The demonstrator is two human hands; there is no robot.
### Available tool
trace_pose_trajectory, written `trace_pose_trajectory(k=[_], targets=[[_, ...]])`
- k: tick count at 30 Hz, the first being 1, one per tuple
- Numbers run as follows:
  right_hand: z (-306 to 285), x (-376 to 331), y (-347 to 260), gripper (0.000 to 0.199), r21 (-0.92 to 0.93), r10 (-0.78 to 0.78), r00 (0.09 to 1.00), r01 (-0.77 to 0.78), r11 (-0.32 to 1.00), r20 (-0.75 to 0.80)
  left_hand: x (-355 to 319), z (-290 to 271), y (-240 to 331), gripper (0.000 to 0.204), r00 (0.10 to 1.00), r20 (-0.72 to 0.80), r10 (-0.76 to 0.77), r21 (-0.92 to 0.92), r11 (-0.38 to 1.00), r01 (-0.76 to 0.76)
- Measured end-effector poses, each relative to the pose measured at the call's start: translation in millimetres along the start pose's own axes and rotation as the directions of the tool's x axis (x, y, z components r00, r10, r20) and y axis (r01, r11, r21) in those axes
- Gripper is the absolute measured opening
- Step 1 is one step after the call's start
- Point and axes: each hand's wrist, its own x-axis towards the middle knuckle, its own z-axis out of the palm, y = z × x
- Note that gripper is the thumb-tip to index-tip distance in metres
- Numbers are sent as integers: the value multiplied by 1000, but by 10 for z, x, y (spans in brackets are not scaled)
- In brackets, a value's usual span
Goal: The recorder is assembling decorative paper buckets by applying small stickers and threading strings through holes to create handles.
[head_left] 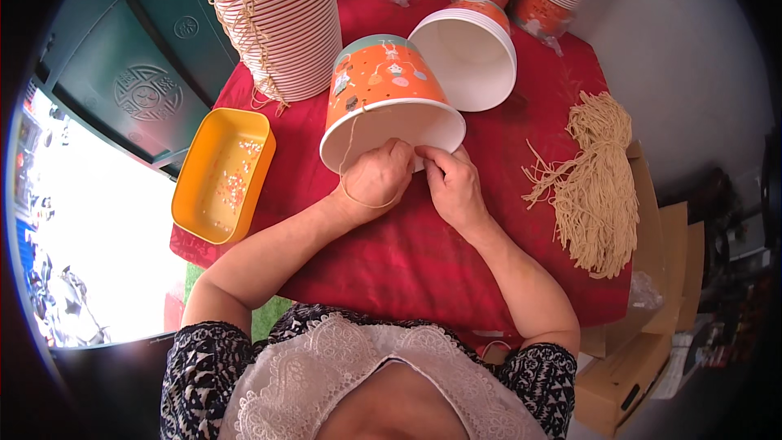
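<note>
An orange paper bucket (383,73) with cartoon figures and a white rim lies tilted on the table, its mouth toward me. A thin tan cord (349,143) runs from the bucket's side over the rim and loops round my left wrist. My left hand (377,174) is closed at the near rim, its fingertips bunched over the edge. Beside it, my right hand (454,187) pinches at the same rim. Both hands' fingertips meet near the cord's end, and what lies between them is mostly hidden.
A tall stack of buckets (285,28) with cords hanging stands at left, near a yellow tray (265,171) of small bits. Nested buckets (476,61) lie behind. A bundle of tan cords (599,187) is at the red table's (521,257) right; cardboard boxes (623,375) stand beyond.
</note>
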Motion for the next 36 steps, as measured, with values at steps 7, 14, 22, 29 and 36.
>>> trace_pose_trajectory(k=[7, 14, 22, 29, 36], targets=[[-3, 2, 38, 21, 35, 41, 999, -42, 999, 25, -13, 8, -56, 12, 994, -7, 110, -36, 993, -110], [-38, 18, 6, 23, 10, 18, 998, -18, 1000, 67, -8, 9, -46, 11, 994, 6, 109, -36, 993, -108], [-50, 14, -12, 10, -30, -19, 997, 22, 999, 75, 2, -76, 4, 11, 995, 63, -81, -169, 981, 91], [-55, 6, -52, 11, -16, -55, 994, 57, 998, 89, 5, -85, -25, 4, 984, 25, -178, -284, 942, 178], [-105, -20, -110, 10, -154, -137, 983, 155, 976, 121, 69, -56, -36, 5, 974, 20, -226, -224, 948, 225]])
